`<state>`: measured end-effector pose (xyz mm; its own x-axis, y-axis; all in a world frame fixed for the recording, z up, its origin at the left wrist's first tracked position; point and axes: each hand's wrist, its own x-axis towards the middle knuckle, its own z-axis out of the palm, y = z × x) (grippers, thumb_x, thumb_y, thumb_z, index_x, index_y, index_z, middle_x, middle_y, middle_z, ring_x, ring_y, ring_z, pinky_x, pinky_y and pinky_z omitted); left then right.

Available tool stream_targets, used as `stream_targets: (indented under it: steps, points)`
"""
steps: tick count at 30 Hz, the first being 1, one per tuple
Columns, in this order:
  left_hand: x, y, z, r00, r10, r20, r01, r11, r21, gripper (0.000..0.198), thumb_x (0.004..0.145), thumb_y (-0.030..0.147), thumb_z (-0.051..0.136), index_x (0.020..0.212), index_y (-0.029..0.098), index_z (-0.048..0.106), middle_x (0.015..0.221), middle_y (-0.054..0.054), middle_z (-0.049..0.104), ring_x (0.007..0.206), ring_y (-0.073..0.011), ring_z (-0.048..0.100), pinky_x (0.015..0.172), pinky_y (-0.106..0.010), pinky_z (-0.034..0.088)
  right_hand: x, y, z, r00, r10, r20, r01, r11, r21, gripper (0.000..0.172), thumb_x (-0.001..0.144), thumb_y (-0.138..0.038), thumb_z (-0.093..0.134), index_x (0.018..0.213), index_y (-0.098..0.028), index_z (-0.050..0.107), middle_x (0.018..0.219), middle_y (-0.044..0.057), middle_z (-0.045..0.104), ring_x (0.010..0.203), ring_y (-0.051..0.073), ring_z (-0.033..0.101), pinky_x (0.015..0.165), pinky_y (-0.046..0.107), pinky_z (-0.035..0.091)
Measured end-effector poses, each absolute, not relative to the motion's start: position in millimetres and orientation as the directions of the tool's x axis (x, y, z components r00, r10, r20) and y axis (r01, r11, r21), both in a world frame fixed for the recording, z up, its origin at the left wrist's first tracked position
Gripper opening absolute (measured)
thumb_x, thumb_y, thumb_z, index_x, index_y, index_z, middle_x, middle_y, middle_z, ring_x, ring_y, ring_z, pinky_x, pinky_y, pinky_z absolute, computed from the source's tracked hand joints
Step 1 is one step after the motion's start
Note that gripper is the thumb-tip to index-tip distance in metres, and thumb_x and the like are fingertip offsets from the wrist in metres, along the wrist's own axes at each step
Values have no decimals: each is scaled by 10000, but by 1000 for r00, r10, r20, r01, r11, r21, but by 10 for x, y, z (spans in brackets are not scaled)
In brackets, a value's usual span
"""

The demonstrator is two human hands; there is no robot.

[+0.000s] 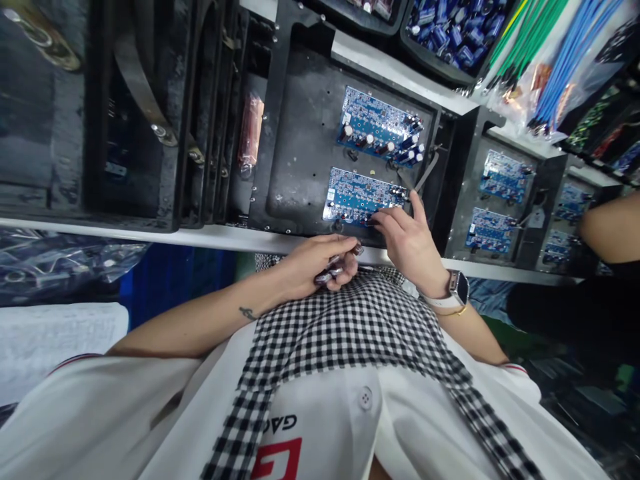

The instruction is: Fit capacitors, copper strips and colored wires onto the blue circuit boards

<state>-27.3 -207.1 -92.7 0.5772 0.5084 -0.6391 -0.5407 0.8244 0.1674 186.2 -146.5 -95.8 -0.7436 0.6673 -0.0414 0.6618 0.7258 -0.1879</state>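
Observation:
Several small dark, shiny cylindrical capacitors (327,275) lie in the curled fingers of my left hand (317,265), in front of the black tray (300,133). The fingertips of my right hand (407,233) are pinched together at the lower edge of the nearer blue circuit board (363,190). Whatever they hold there is hidden or too small to name. Just beyond it lies a second blue circuit board (383,120), carrying a row of upright capacitors (369,141) with pale tops. Both boards rest in the tray.
Black trays (200,120) stand upright in a stack on the left, beside a pink wrapped bundle (251,130). A bin of blue capacitors (453,33) and bundles of green and blue wires (555,73) are behind. More trays with boards (493,230) continue rightward, near another person's arm (615,227).

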Motion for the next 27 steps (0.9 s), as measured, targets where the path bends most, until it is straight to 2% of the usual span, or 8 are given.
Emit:
stream_targets:
  steps: [5, 9, 13, 15, 17, 20, 23, 27]
  points:
    - [-286, -2039, -893, 508, 501, -700, -636, 767, 88, 161, 991, 107, 477, 930, 48, 614, 815, -82, 619, 614, -92, 602, 442, -144, 449, 1886, -1456, -928, -810, 586, -19, 584, 802, -129, 359, 998, -108, 396, 1284, -194, 595, 1177, 81, 694, 1141, 211, 645, 1212, 643, 248]
    - [-281, -2010, -917, 515, 469, -717, -615, 785, 72, 263, 1031, 230, 441, 939, 67, 626, 842, -79, 618, 658, -124, 631, 465, -194, 525, 1854, -1488, -918, -804, 595, 13, 588, 798, -133, 349, 1004, -111, 420, 1297, -193, 593, 1160, 70, 717, 1139, 202, 658, 1206, 621, 271]
    - [-265, -2040, -952, 513, 458, -726, -576, 811, 104, 286, 1030, 298, 457, 906, 92, 613, 790, -48, 586, 630, -131, 632, 451, -215, 540, 1697, -1588, -774, -747, 663, 39, 622, 720, -308, 371, 998, -228, 522, 1370, -228, 530, 1301, 71, 671, 1220, 208, 624, 1221, 570, 267]
    - [-263, -2063, -963, 541, 470, -698, -568, 816, 109, 297, 1023, 324, 479, 883, 96, 609, 740, -32, 560, 552, -102, 581, 390, -168, 466, 1604, -1621, -716, -764, 645, 25, 584, 707, -398, 346, 985, -261, 557, 1331, -240, 556, 1273, 48, 687, 1184, 185, 641, 1230, 513, 279]
    - [-271, -2080, -970, 567, 481, -668, -577, 811, 95, 298, 1022, 317, 480, 872, 97, 615, 748, -34, 567, 550, -100, 585, 386, -161, 454, 1539, -1615, -737, -745, 666, 37, 602, 695, -394, 244, 990, -251, 544, 1223, -244, 616, 1163, 23, 726, 1080, 167, 676, 1225, 500, 282]
    - [-305, -2090, -975, 583, 493, -646, -594, 801, 76, 227, 1005, 178, 473, 895, 76, 643, 903, -88, 651, 779, -182, 705, 624, -299, 620, 1507, -1547, -901, -658, 750, 62, 694, 636, -338, 182, 1007, -235, 498, 1107, -230, 650, 1079, 18, 740, 1007, 168, 689, 1202, 523, 290]
    - [-350, -2093, -987, 596, 498, -630, -589, 804, 78, 204, 959, 34, 457, 954, 36, 661, 1012, -158, 695, 937, -241, 723, 801, -381, 621, 1504, -1491, -1054, -648, 760, 48, 706, 623, -337, 191, 1013, -222, 476, 1084, -227, 653, 1066, 10, 743, 1011, 167, 688, 1202, 533, 283]
    - [-397, -2098, -1018, 583, 502, -639, -558, 819, 133, 198, 979, 82, 481, 989, 30, 672, 847, -133, 697, 772, -190, 731, 599, -219, 570, 1474, -1494, -1079, -661, 748, 62, 701, 644, -306, 194, 1009, -208, 474, 1089, -217, 651, 1079, 19, 739, 1000, 165, 690, 1209, 535, 285]
